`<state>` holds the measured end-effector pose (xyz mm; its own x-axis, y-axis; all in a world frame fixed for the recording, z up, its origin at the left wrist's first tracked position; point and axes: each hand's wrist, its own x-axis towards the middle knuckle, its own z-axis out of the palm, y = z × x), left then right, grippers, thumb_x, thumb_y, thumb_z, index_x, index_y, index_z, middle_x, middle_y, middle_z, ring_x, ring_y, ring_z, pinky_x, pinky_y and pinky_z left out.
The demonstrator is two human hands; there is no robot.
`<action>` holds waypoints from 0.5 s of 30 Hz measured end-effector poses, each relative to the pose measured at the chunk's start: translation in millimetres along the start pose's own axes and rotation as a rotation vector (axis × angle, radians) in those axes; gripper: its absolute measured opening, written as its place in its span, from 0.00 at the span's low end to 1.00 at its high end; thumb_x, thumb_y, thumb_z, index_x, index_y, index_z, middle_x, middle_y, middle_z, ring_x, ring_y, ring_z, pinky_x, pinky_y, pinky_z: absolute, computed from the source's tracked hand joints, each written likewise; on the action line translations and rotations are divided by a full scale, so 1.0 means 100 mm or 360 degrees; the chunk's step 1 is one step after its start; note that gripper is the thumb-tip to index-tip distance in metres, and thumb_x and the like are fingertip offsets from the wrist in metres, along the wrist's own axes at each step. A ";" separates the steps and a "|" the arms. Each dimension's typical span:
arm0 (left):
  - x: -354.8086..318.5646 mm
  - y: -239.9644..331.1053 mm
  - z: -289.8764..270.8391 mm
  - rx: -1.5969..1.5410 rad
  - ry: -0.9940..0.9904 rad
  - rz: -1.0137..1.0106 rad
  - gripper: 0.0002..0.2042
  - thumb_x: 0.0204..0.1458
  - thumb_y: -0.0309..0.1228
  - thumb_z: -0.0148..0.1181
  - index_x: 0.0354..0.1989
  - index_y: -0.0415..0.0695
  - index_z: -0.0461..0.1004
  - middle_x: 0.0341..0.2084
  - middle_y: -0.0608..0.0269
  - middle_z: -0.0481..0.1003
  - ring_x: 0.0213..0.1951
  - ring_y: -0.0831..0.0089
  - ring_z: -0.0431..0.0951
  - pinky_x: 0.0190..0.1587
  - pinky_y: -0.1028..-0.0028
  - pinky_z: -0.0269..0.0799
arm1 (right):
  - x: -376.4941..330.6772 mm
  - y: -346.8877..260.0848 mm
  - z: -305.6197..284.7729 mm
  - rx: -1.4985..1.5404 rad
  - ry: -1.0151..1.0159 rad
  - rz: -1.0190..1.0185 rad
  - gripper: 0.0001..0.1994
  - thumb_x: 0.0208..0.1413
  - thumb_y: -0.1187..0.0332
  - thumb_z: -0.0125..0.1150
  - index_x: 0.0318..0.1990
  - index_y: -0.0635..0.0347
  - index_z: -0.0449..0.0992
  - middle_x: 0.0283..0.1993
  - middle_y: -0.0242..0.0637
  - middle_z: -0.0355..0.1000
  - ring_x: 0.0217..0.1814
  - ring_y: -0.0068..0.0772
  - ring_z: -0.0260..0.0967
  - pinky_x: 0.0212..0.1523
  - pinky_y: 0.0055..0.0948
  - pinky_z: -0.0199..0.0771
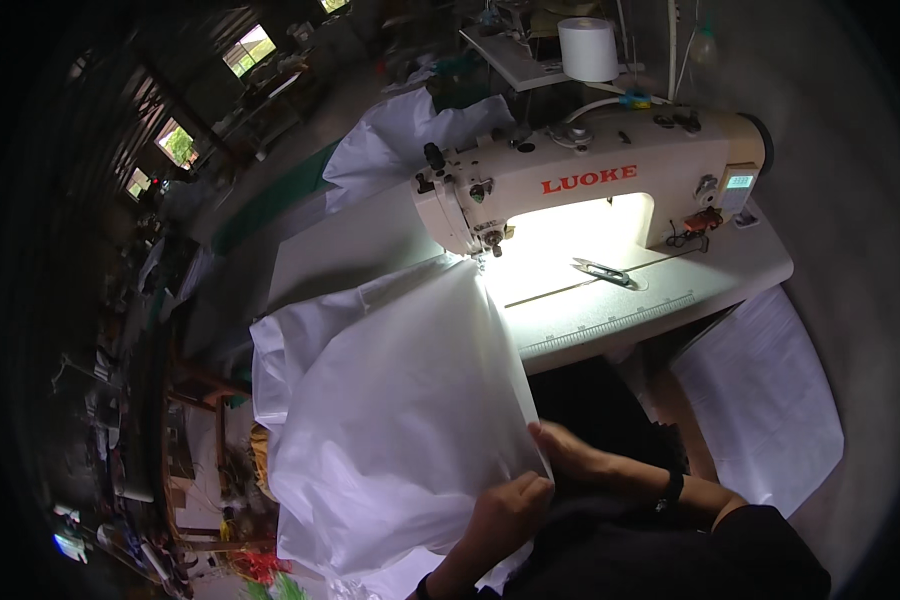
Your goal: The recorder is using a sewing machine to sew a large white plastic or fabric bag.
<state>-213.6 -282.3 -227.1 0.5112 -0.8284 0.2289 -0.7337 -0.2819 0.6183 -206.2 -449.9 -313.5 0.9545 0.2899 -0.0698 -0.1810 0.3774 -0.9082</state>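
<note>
A large white sheet of smooth, slightly shiny material hangs from the sewing machine down toward me. Its upper end lies under the machine's needle area, which is lit brightly. My left hand is closed on the sheet's right edge near the bottom, fingers curled. Just above and to the right, my right hand pinches the same edge between thumb and fingers. On the machine bed right of the needle rest metal thread snips, apart from both hands.
A white thread cone stands behind the machine. More white material is bunched beyond the machine head at the left. Another white sheet hangs below the table's right end. Wooden framework stands at the left.
</note>
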 end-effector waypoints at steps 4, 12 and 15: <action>-0.01 -0.07 0.01 0.0134 -0.0265 0.0041 0.03 0.52 0.24 0.56 0.31 0.42 0.68 0.21 0.59 0.67 0.21 0.59 0.74 0.22 0.63 0.70 | 0.10 -0.31 -0.11 -0.1311 0.0881 -0.0338 0.32 0.62 0.56 0.55 0.65 0.72 0.57 0.31 0.47 0.75 0.31 0.45 0.75 0.36 0.36 0.75; 0.61 -0.61 -0.33 0.0998 -0.0223 0.0128 0.05 0.50 0.29 0.56 0.26 0.43 0.70 0.26 0.58 0.72 0.27 0.61 0.76 0.28 0.61 0.72 | 0.13 -0.33 0.00 -0.2139 0.0843 -0.0053 0.28 0.57 0.72 0.48 0.66 0.72 0.57 0.28 0.47 0.75 0.26 0.45 0.76 0.29 0.41 0.76; 1.28 -1.30 -0.39 0.1086 0.0301 0.0236 0.11 0.51 0.29 0.55 0.42 0.42 0.76 0.39 0.58 0.78 0.37 0.61 0.75 0.40 0.61 0.72 | 0.12 -0.30 -0.01 -0.2385 0.0887 -0.0105 0.27 0.56 0.74 0.47 0.65 0.70 0.59 0.25 0.40 0.74 0.23 0.38 0.75 0.23 0.35 0.75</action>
<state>-34.7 -332.7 -248.9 0.4079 -0.8008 0.4386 -0.8858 -0.4635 -0.0224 -188.8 -458.2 -287.6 0.9749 -0.1603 0.1542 -0.0731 -0.8857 -0.4585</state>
